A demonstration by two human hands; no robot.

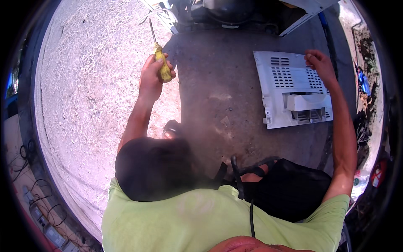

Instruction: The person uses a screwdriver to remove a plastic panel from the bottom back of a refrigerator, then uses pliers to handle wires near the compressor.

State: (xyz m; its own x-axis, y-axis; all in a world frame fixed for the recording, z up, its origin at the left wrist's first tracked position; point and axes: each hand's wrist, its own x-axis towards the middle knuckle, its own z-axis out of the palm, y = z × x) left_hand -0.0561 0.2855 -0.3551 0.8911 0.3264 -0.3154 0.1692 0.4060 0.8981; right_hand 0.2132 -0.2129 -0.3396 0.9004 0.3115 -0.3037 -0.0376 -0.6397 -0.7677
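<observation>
White vented plastic panel (294, 90) lies flat on shaded ground at 2 o'clock. Right hand (320, 63) rests fingertips on its far edge, not closed. Left hand (152, 75), 11 o'clock, grips yellow-handled screwdriver (160, 59), shaft up. Best to steady the panel before bringing the tip over.

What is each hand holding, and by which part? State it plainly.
The left hand grips a screwdriver by its yellow handle, shaft pointing away. The right hand holds nothing; its fingers rest on the top edge of the white vented panel.
</observation>
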